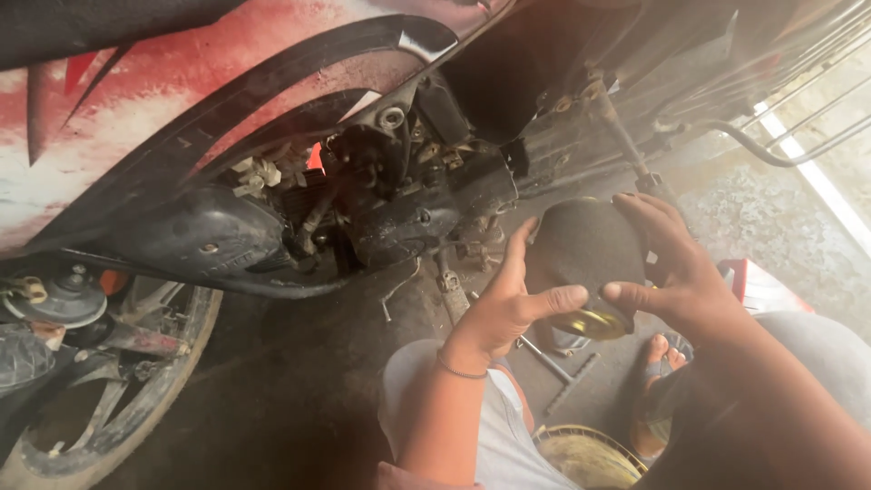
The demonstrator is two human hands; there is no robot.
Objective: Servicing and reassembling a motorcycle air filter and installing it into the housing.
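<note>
A dark foam filter [585, 249] with a brass-coloured rim is clasped between the left hand [504, 304] and right hand [676, 263], beside the motorcycle engine [408, 195].

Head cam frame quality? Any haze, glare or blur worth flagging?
Head view: pale haze washes out the right side and the floor; the engine sits in dark shadow; the left hand, right hand and the dark foam filter they hold read clearly; the wheel at the edge is soft.
</note>
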